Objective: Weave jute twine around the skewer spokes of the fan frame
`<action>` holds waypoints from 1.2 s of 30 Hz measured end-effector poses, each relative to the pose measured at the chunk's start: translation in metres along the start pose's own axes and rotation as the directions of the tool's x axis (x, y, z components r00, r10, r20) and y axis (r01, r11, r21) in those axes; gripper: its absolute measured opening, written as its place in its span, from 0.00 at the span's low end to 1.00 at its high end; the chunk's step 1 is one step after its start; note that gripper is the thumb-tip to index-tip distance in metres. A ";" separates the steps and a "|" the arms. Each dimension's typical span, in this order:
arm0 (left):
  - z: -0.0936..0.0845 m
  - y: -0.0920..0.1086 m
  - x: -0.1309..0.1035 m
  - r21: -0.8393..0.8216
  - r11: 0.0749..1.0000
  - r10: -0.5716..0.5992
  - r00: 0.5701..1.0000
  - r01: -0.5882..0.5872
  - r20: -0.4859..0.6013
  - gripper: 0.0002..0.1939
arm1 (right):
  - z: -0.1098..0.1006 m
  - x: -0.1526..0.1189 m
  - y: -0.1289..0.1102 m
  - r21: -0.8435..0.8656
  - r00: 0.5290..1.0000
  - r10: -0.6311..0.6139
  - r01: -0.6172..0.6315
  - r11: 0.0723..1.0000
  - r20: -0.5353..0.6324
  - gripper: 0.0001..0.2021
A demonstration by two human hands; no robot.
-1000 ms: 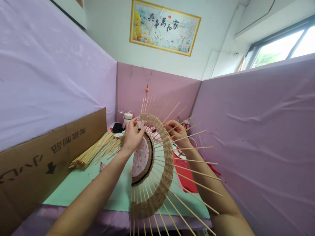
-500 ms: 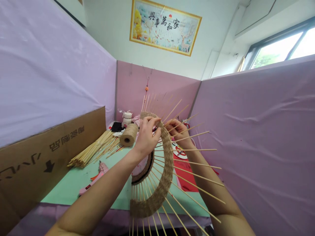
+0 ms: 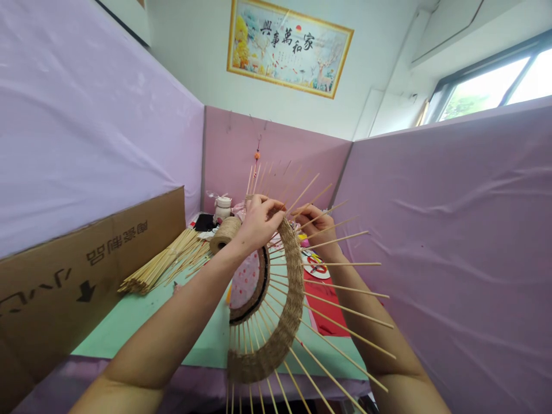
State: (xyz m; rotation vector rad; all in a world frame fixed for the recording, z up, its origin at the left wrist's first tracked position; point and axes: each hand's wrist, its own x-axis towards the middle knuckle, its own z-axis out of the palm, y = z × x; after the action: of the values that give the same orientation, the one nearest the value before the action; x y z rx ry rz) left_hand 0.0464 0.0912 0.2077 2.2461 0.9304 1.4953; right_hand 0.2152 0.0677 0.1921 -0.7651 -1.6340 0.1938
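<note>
While the left hand point(image 3: 263, 223) arches over the upper stretch of the half-round woven piece point(image 3: 295, 282), thumb and fingers close in a pinch at its edge, and that's a grip on the weave! Across from it the right hand point(image 3: 319, 230) has its fingers drawn together among the thin sticks point(image 3: 345, 264); whether they clasp a stick or a strand, I cannot tell. And the woven piece stands tilted up between the two forearms, over the near part of the worktop point(image 3: 202, 342), its sticks fanning out to the right and down past the edge. Inside the curve sits a pink spotted panel point(image 3: 245, 284), rimmed by a black band point(image 3: 264, 293)!

Over to the lettering: on the left, a cardboard box point(image 3: 52, 322) shows 陶瓷制品 upside down, with what looks like 小心, also inverted, and a black arrow pointing down. High on the wall, a gold-framed picture point(image 3: 293, 34) carries big brush characters, 家和萬事興 read from the right; the small script beneath is too fine to read.

Beside the box lies a bundle of loose sticks point(image 3: 155, 264), a cone of twine point(image 3: 226, 233) just behind the left forearm, a white jar point(image 3: 223, 208) farther back, and near the right forearm, a red sheet point(image 3: 325, 313)
</note>
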 end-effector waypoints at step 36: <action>-0.011 0.018 0.012 0.083 0.992 -0.108 0.975 0.094 0.193 0.20 | -0.009 0.023 0.000 -0.405 0.969 -0.218 0.154 0.901 -0.117 0.09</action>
State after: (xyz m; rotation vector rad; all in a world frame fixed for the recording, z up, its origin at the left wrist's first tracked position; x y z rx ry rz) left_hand 0.0457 0.0844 0.2311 2.3091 1.0355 1.1881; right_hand 0.2233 0.0781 0.2130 -0.8945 -1.5986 -0.3392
